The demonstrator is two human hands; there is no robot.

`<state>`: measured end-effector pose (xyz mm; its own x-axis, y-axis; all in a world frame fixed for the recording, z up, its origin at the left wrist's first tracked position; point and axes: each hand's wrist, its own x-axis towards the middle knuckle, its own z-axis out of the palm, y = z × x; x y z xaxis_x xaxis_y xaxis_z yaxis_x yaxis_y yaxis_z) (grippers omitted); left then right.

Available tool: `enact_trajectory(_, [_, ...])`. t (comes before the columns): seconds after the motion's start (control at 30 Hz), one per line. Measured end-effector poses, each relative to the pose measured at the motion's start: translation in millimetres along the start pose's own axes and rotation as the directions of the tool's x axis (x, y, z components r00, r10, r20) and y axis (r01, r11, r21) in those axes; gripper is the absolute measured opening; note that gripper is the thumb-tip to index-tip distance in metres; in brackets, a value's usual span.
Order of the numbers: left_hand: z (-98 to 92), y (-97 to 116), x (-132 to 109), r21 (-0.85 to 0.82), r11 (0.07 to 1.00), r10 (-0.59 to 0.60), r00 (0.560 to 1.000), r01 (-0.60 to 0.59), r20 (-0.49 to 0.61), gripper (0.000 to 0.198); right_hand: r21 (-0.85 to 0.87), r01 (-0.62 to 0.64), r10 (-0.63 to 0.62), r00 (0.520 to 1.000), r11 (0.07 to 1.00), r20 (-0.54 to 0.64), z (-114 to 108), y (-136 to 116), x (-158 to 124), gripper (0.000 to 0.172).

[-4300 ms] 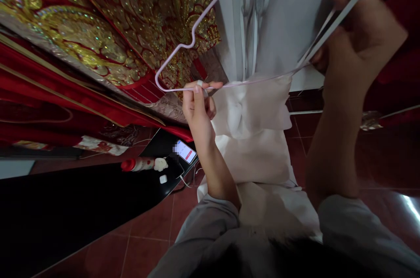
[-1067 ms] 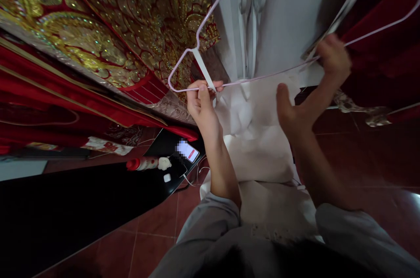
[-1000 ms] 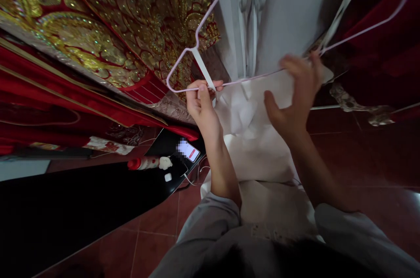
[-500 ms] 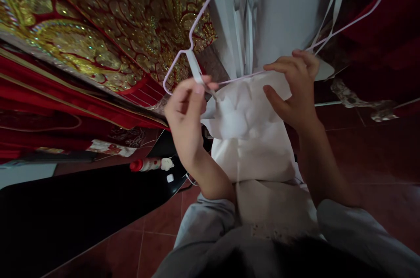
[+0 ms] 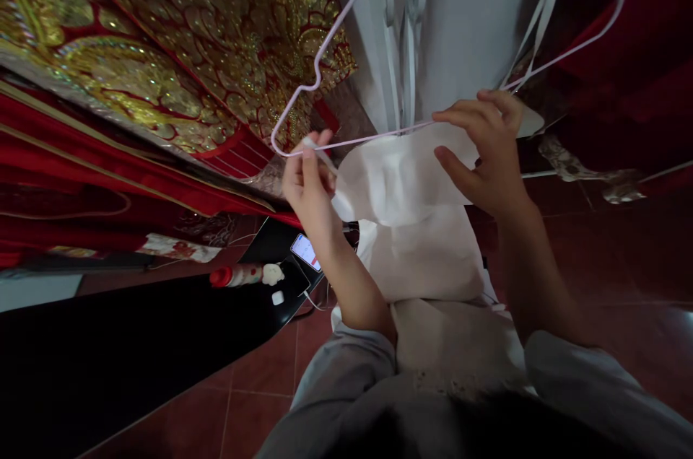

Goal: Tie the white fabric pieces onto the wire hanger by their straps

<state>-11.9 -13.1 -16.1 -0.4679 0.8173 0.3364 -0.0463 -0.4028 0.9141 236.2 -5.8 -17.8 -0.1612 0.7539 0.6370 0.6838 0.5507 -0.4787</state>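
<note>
A pale pink wire hanger [image 5: 357, 140] hangs before me, with a white strapped garment [image 5: 401, 174] below its bottom bar. My left hand [image 5: 311, 177] is closed in a pinch on a white strap [image 5: 325, 159] by the hanger's left corner. The left notch has no strap in it. At the right notch, the other strap [image 5: 541, 22] is looped over the wire. My right hand [image 5: 487, 149] is beside the bar and the garment's right side, thumb and forefinger apart. Its forefinger tip meets or nearly meets the bar.
Red and gold sequined clothing [image 5: 227, 33] hangs on the left. A black table [image 5: 135, 358] at lower left bears a red-capped bottle [image 5: 238, 275], a lit phone [image 5: 306, 251] and a small white case [image 5: 278, 298]. Red fabric [image 5: 650, 84] hangs at right, above a tiled floor [image 5: 260, 416].
My left hand has drawn the left strap off the hanger's notch and down to the corner. The hanger has shifted slightly. My right hand stays nearly in place. The phone has come into view.
</note>
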Motion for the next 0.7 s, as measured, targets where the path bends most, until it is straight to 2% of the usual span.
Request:
enact_trajectory(0.1, [15.3, 2.8, -6.9, -0.042, 0.999, -0.028, 1.000, 0.029, 0.013, 0.031, 0.018, 0.034, -0.033, 0.999, 0.999, -0.017, -3.2, -2.2, 2.7, 0.044])
enact_trajectory(0.17, [20.6, 2.5, -6.9, -0.091, 0.996, 0.006, 1.000, -0.008, -0.026, 0.029, 0.052, 0.040, -0.032, 0.988, 0.998, -0.154, -8.3, 4.3, 8.0, 0.044])
enact_trajectory(0.23, [20.8, -0.2, -4.4, -0.102, 0.994, 0.026, 0.999, -0.030, -0.041, 0.031, 0.106, 0.011, 0.029, 0.928, 0.994, -0.371, -15.1, 16.9, 15.0, 0.047])
enact_trajectory(0.3, [18.5, -3.3, -1.4, -0.071, 0.997, 0.020, 0.999, -0.023, -0.043, 0.035, 0.148, -0.061, 0.128, 0.855, 0.987, -0.502, -21.7, 29.8, 21.6, 0.052])
enact_trajectory(0.33, [17.7, -4.4, -0.4, -0.056, 0.998, 0.016, 0.999, -0.018, -0.046, 0.037, 0.162, -0.106, 0.175, 0.844, 0.981, -0.506, -24.5, 33.7, 24.3, 0.051])
enact_trajectory(0.37, [17.4, -5.0, 0.2, -0.050, 0.999, 0.014, 0.999, -0.016, -0.048, 0.038, 0.174, -0.152, 0.218, 0.854, 0.973, -0.473, -26.7, 35.0, 26.5, 0.047])
enact_trajectory(0.47, [19.2, -4.1, -0.4, -0.089, 0.995, 0.037, 0.998, -0.041, -0.050, 0.038, 0.232, -0.214, 0.281, 0.909, 0.949, -0.309, -29.5, 24.0, 32.1, 0.027])
enact_trajectory(0.53, [20.0, -2.2, -1.2, -0.118, 0.991, 0.057, 0.998, -0.060, -0.029, 0.039, 0.283, -0.165, 0.235, 0.944, 0.945, -0.234, -29.6, 13.5, 38.4, 0.032])
enact_trajectory(0.6, [18.6, -0.3, -1.4, -0.115, 0.991, 0.067, 0.998, -0.066, 0.001, 0.041, 0.326, -0.017, 0.114, 0.953, 0.945, -0.281, -31.0, 11.9, 48.3, 0.050])
enact_trajectory(0.63, [17.2, 0.5, -1.3, -0.102, 0.993, 0.066, 0.998, -0.064, 0.012, 0.042, 0.323, 0.094, 0.021, 0.942, 0.942, -0.335, -33.1, 16.1, 54.0, 0.059])
enact_trajectory(0.7, [14.2, 1.2, -1.1, -0.073, 0.996, 0.051, 0.998, -0.050, 0.020, 0.042, 0.269, 0.294, -0.151, 0.881, 0.917, -0.449, -40.7, 32.0, 64.7, 0.066])
